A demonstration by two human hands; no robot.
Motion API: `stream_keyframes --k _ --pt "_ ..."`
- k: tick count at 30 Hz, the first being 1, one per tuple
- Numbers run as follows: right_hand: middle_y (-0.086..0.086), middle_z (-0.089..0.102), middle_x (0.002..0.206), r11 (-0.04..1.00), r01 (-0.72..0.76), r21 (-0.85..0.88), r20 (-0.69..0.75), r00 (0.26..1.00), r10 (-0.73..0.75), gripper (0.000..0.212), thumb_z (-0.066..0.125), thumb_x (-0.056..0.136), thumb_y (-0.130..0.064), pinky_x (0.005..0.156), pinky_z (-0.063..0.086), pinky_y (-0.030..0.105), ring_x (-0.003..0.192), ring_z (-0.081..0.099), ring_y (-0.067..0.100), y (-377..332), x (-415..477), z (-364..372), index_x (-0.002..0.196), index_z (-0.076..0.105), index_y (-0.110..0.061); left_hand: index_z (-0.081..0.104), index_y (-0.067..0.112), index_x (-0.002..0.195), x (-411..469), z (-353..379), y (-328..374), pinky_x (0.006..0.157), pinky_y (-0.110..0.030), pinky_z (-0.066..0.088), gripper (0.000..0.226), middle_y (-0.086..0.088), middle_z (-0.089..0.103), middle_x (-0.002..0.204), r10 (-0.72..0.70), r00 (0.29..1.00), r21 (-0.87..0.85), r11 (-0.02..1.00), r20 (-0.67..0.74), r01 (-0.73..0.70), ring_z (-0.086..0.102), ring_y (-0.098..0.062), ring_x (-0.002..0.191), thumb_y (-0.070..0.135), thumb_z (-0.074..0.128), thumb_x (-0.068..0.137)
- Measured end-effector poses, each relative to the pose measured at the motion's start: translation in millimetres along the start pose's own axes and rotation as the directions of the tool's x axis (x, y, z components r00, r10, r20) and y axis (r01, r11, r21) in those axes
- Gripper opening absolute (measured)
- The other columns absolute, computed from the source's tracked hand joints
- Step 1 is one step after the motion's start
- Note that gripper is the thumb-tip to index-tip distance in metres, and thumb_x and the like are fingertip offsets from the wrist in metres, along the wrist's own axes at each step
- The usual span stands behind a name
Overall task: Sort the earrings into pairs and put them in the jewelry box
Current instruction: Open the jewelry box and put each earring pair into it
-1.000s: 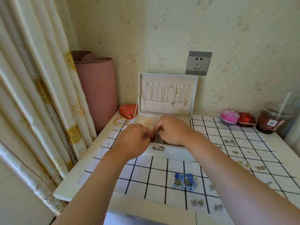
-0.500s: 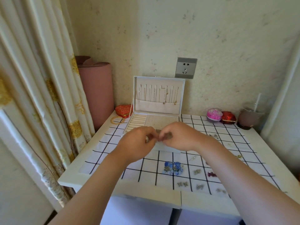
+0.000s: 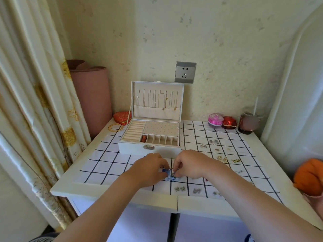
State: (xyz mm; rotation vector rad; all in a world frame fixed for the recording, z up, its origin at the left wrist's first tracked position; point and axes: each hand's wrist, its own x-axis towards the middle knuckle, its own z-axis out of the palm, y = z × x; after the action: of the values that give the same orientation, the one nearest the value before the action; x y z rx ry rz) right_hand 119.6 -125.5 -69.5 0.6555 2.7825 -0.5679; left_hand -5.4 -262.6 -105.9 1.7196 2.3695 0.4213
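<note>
Left hand point(image 3: 148, 170) and right hand point(image 3: 190, 165) both showing bare, forearms point(image 3: 104, 206) running bare all the way back to the 6 o'clock edge. Dark fabric strip point(image 3: 43, 239) peeking in at 7 o'clock, too cropped to identify.

Head-worn view, facing forward and down, close above table point(image 3: 83, 189)

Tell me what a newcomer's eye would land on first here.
Most likely the left hand and right hand, together at the near middle of the checked cloth and pinching blue earrings. Just behind stands the open white jewelry box, necklaces hanging in its lid, one reddish piece in a front compartment. More small earrings lie scattered on the cloth to the right.
</note>
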Motion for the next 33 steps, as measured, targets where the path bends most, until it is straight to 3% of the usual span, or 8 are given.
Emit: stream_keyframes --k 3,8,12,14,18,21,23,33 --pt "-0.012 0.066 0.093 0.997 0.005 0.074 -0.011 1.000 -0.004 0.010 0.073 0.088 -0.021 0.080 0.056 0.032 0.090 0.065 0.014 4 1 0 0.094 0.074 -0.028 0.066 0.035 0.115 1 -1 -3 0.084 -0.028 0.046 0.025 0.012 0.054 0.108 -0.010 1.000 0.010 1.000 0.014 0.010 0.052 -0.010 0.099 0.041 0.061 0.091" --pt "-0.005 0.067 0.105 1.000 -0.005 0.029 -0.035 0.999 0.006 0.026 0.067 0.091 -0.026 0.082 0.056 0.033 0.093 0.067 0.018 6 4 3 0.117 0.069 -0.029 0.064 0.031 0.121 1 1 1 0.088 -0.027 0.046 0.029 0.010 0.057 0.113 -0.015 1.000 -0.010 1.000 -0.018 0.015 0.053 -0.010 0.104 0.036 0.060 0.093" --pt "-0.018 0.069 0.100 0.998 0.034 0.052 -0.134 0.991 -0.027 0.026 0.063 0.087 -0.017 0.087 0.056 0.033 0.095 0.065 0.009 2 5 -3 0.102 0.078 -0.032 0.062 0.032 0.123 1 -3 4 0.089 -0.028 0.050 0.029 0.015 0.061 0.110 -0.056 0.998 -0.185 0.981 -0.037 0.049 0.057 -0.005 0.097 0.032 0.060 0.094" --pt "-0.020 0.069 0.092 0.979 0.082 0.186 -0.202 0.978 -0.044 0.024 0.064 0.086 -0.015 0.084 0.055 0.029 0.087 0.064 0.000 -3 5 -10 0.096 0.080 -0.031 0.062 0.034 0.120 2 -9 7 0.087 -0.028 0.052 0.026 0.017 0.065 0.105 -0.070 0.995 -0.348 0.936 -0.065 0.043 0.061 -0.004 0.094 0.033 0.059 0.095" --pt "-0.011 0.072 0.081 0.821 0.195 0.537 -0.336 0.942 -0.003 0.019 0.066 0.089 -0.012 0.055 0.046 0.014 0.054 0.060 -0.003 -13 2 -25 0.092 0.078 -0.027 0.066 0.034 0.109 3 -26 17 0.077 -0.026 0.053 0.019 0.007 0.072 0.093 -0.173 0.979 -0.666 0.744 -0.110 0.056 0.066 -0.010 0.085 0.025 0.066 0.091" --pt "-0.005 0.072 0.072 0.691 0.234 0.684 -0.372 0.927 0.054 0.015 0.066 0.092 -0.013 0.047 0.042 0.019 0.056 0.058 0.011 -17 1 -30 0.094 0.077 -0.023 0.070 0.021 0.102 3 -38 20 0.070 -0.027 0.053 0.013 0.001 0.076 0.089 -0.307 0.948 -0.823 0.558 -0.089 0.103 0.067 -0.012 0.074 0.019 0.069 0.090" --pt "0.004 0.075 0.084 0.629 0.242 0.739 -0.377 0.922 0.088 0.016 0.064 0.093 -0.013 0.046 0.040 0.025 0.055 0.058 0.012 -19 3 -32 0.096 0.077 -0.023 0.070 0.019 0.101 4 -44 17 0.071 -0.027 0.052 0.011 0.004 0.077 0.089 -0.354 0.932 -0.868 0.484 -0.078 0.111 0.069 -0.012 0.075 0.022 0.069 0.091" --pt "0.008 0.076 0.086 0.635 0.242 0.733 -0.395 0.912 0.109 0.006 0.077 0.087 -0.025 0.048 0.043 0.023 0.056 0.058 0.011 -35 23 -35 0.092 0.078 -0.022 0.072 0.017 0.097 9 -55 2 0.067 -0.025 0.053 0.016 -0.001 0.074 0.093 -0.439 0.894 -0.891 0.437 -0.088 0.126 0.067 -0.012 0.073 0.031 0.069 0.089"
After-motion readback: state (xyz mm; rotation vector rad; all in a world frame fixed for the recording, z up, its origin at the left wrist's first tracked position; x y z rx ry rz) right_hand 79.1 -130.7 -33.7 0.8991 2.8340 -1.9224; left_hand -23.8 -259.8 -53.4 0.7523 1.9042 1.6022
